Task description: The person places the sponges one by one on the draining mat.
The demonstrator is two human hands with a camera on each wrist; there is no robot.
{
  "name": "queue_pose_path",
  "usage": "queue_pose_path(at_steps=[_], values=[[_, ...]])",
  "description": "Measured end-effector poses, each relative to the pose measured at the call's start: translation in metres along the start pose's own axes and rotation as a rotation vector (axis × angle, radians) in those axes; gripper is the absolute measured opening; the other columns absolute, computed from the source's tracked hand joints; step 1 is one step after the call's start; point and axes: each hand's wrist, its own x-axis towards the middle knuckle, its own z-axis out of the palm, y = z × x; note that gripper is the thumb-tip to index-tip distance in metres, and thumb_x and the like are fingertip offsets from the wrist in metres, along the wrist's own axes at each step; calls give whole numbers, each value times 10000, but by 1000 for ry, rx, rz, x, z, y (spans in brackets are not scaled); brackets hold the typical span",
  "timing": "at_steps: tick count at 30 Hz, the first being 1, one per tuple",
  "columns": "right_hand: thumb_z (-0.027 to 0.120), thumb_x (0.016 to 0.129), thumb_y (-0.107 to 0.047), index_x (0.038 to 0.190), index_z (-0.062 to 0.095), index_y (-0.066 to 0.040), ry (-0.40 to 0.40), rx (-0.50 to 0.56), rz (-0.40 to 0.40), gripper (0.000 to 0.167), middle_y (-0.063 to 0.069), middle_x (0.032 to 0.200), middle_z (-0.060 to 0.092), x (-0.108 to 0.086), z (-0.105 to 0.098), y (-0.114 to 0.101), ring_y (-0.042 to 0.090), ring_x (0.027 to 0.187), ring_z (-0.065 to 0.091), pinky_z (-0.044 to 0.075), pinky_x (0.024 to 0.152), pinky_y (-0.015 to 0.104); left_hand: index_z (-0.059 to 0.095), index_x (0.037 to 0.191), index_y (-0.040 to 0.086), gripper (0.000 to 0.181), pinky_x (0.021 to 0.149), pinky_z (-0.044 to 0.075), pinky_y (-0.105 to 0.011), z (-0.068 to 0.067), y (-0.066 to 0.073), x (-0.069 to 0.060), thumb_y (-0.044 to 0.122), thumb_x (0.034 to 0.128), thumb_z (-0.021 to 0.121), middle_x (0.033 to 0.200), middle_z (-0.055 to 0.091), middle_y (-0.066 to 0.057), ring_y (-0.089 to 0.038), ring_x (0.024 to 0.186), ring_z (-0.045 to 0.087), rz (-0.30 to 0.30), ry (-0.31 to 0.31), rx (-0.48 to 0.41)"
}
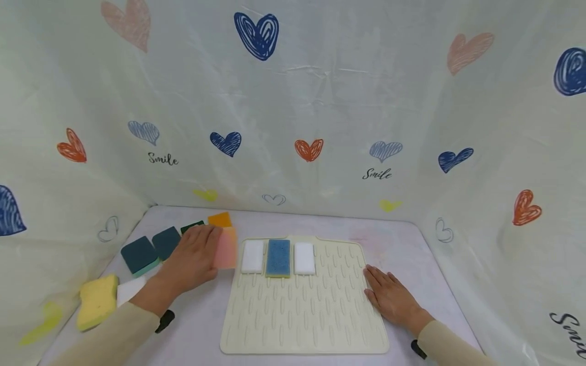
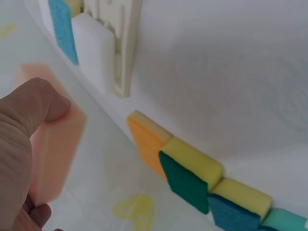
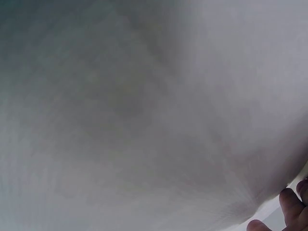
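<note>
My left hand (image 1: 196,256) pinches a pink-orange sponge (image 1: 226,248) between thumb and fingers, left of the cream ribbed mat (image 1: 302,315). The left wrist view shows the thumb pressed on that sponge (image 2: 62,149), which is held apart from the other sponges. Along the mat's far edge lie a white sponge (image 1: 253,257), a blue sponge (image 1: 278,258) with a yellow underside, and another white sponge (image 1: 304,258). My right hand (image 1: 392,297) rests at the mat's right edge with its fingers extended. Only a few of its fingertips (image 3: 291,204) show in the right wrist view.
Left of the mat are an orange sponge (image 1: 220,219), a green-topped sponge (image 1: 192,226), two dark teal sponges (image 1: 140,254), a white piece (image 1: 130,290) partly behind my forearm and a yellow sponge (image 1: 97,302). A heart-patterned curtain (image 1: 329,101) surrounds the table.
</note>
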Motion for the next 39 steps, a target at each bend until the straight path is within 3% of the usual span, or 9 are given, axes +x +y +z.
queue_pose_path(at_steps=[4, 12, 20, 28, 39], values=[[451, 1129, -387, 1604, 386, 20, -4, -2, 3, 629, 186, 1682, 374, 1, 0, -1, 372, 1549, 379, 329, 1230, 618, 424, 1400, -82, 684, 1088, 430, -588, 4, 5, 10, 155, 809, 674, 1306, 522, -265, -430, 1211, 494, 12, 10, -26], [449, 1127, -393, 1607, 386, 15, -3, -5, 12, 633, 178, 1684, 373, 1, 1, 0, 364, 1553, 376, 326, 1235, 612, 387, 1505, -79, 838, 1184, 386, -582, 7, 34, 48, 259, 842, 772, 1478, 483, -268, -430, 1360, 465, -67, -161, -62], [446, 1128, -398, 1605, 389, 16, -1, -17, 5, 634, 178, 1682, 377, 1, 2, 1, 364, 1551, 378, 334, 1229, 612, 293, 1589, -28, 925, 1269, 289, -544, 19, 76, 95, 340, 888, 770, 1604, 389, -219, -386, 1450, 382, -102, -294, -191], [443, 1131, -384, 1596, 398, 29, -3, -6, 8, 623, 189, 1676, 382, 0, -1, -3, 378, 1546, 382, 337, 1225, 617, 339, 1570, -32, 912, 1228, 339, -536, 41, 112, 129, 361, 869, 771, 1557, 445, -210, -369, 1438, 419, -56, -291, -310], [418, 1137, -399, 1599, 398, 19, -25, 3, 20, 623, 181, 1681, 376, -1, -6, -6, 371, 1554, 370, 330, 1230, 614, 362, 1589, 4, 891, 1217, 362, -535, 56, 143, 161, 357, 881, 772, 1554, 466, -172, -365, 1439, 435, -37, -354, -420]])
